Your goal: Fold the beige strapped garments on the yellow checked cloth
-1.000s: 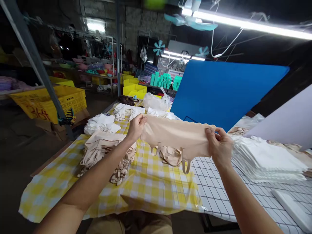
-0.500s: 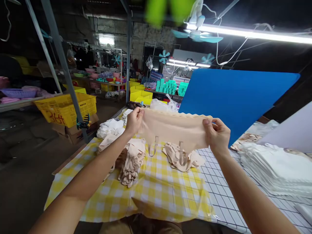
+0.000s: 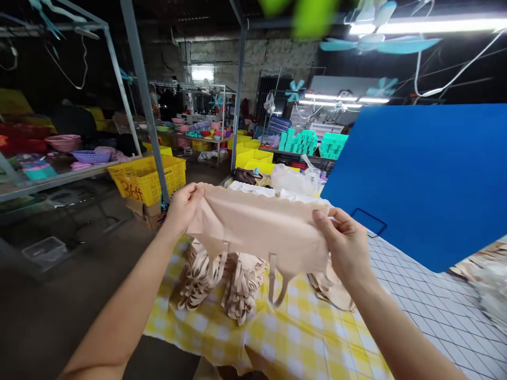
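Far left: a yellow crate (image 3: 146,177) sits on the floor, well apart from the left hand on its outer side.
Left hand: the left hand (image 3: 184,203) is closed in a pinch on one end of the beige garment (image 3: 257,227), thumb over the top edge.
Between the hands: the garment is held spread flat in the air, clear of the desk, with thin straps (image 3: 273,279) dangling from its lower edge.
Below the hands: beige stacks (image 3: 222,279) lie on the yellow check cloth (image 3: 277,332), not touching the held piece.
Right hand: the right hand (image 3: 344,248) grips the garment's other end, fingers folded behind and thumb in front; a crumpled beige piece (image 3: 328,287) lies just beneath it.
Right of the right hand: a blue board (image 3: 428,179) stands tilted over the white gridded desk (image 3: 415,306).
Change: within the last second the person's view has swung left and the garment has come nearer, while both hands keep the same end-to-end hold. By that, the piece is judged still in hand and spread, not set down.
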